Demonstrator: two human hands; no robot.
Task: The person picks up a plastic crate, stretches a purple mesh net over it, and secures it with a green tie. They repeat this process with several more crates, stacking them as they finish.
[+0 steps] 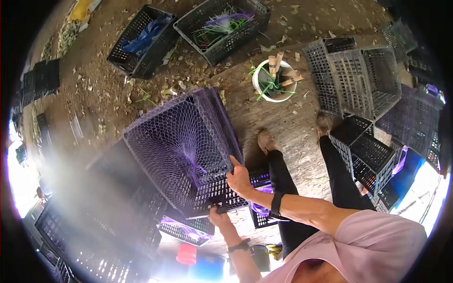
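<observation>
A purple crate (pixel 181 146), lined with netting, is held tilted at the middle of the scene, its open mouth turned toward the camera, above other crates stacked at the lower left. Its near rim is gripped by both hands. The right hand (pixel 239 179) is curled over the rim's upper corner, fingers hooked inside, with the forearm stretched out from a pink sleeve (pixel 377 240) and a dark band worn at the wrist. The left hand (pixel 219 218) is clamped on the rim from beneath, its arm rising from the bottom of the frame, a watch strapped at the wrist. Legs in black trousers (pixel 339 174) and two shoes are seen planted on bare, littered ground just beside the crate.

A white bucket (pixel 275 80) with green stalks and pale sticks inside it is seen beyond the feet. Two dark crates (pixel 188 33) are set farther off at the top, one holding green and purple stems, the other something blue. Grey crates (pixel 358 80) are piled at the right.
</observation>
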